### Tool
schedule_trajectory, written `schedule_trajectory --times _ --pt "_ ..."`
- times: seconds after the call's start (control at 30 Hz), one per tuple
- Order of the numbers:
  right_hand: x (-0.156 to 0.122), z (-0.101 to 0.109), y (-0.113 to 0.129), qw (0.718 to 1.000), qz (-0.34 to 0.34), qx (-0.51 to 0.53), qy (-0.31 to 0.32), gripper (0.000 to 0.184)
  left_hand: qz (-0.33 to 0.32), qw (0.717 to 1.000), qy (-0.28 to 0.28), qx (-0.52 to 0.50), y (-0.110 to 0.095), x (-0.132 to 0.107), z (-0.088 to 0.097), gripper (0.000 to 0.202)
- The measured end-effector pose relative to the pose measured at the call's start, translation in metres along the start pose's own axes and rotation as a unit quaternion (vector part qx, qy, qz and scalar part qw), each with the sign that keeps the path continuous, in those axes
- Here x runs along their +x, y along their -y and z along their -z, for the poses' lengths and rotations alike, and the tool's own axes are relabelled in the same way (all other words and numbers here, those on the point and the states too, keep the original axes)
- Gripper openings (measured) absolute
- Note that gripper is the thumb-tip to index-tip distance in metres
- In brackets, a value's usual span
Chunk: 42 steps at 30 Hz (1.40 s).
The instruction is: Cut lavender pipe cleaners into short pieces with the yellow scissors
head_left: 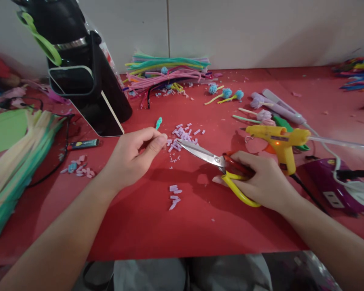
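Since the bench [133,238] carries it all, I reckon my wrists work steadiest resting on it. At back left stands the black bottle [117,93], well apart from my blades. My right hand [262,178] grips the scissors [202,153] by the handles, the blades closed or nearly so, tips just beside my left fingertips; I'd best angle those tips off the skin before any snip. The glue gun [277,135] lies just beyond my right hand, its light orange, so my knuckles should stay off the nozzle. My left hand [136,155] is pinched, thumb against forefinger; whether a bit is in it, I can't tell. Smallest are the lilac bits [184,135], scattered about the scissor tips, with a few nearer me. Short, even snips over that heap would, I judge, suit best.
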State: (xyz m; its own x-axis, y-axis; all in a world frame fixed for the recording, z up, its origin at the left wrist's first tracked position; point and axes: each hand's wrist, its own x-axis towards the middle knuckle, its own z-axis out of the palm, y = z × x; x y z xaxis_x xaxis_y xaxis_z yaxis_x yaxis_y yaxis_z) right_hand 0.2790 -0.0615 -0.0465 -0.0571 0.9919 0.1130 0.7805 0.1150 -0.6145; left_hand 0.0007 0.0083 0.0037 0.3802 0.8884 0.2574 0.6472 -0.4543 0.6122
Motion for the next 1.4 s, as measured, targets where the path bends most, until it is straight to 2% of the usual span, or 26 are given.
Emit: schedule_trajectory --times 0.33,0.9,1.2,1.4 --pt "0.0005 0.0016 0.0010 1.000 -0.008 0.003 0.008 0.052 -0.017 1.000 -0.001 0.001 -0.0034 -0.0025 -0.0011 0.022" --pt "0.0014 -0.0003 0.0011 1.000 -0.013 -0.019 -0.001 0.052 -0.044 0.999 0.007 -0.008 -0.0043 -0.0006 -0.0021 0.023" --pt "0.0008 -0.0001 -0.0013 1.000 -0.013 -0.016 0.000 0.038 -0.043 0.999 0.012 -0.017 -0.0070 -0.0026 -0.0038 0.025" --pt "0.0012 0.0008 0.0015 1.000 -0.016 -0.001 -0.002 0.046 -0.035 0.999 0.006 -0.022 -0.0062 -0.0024 -0.0039 0.026"
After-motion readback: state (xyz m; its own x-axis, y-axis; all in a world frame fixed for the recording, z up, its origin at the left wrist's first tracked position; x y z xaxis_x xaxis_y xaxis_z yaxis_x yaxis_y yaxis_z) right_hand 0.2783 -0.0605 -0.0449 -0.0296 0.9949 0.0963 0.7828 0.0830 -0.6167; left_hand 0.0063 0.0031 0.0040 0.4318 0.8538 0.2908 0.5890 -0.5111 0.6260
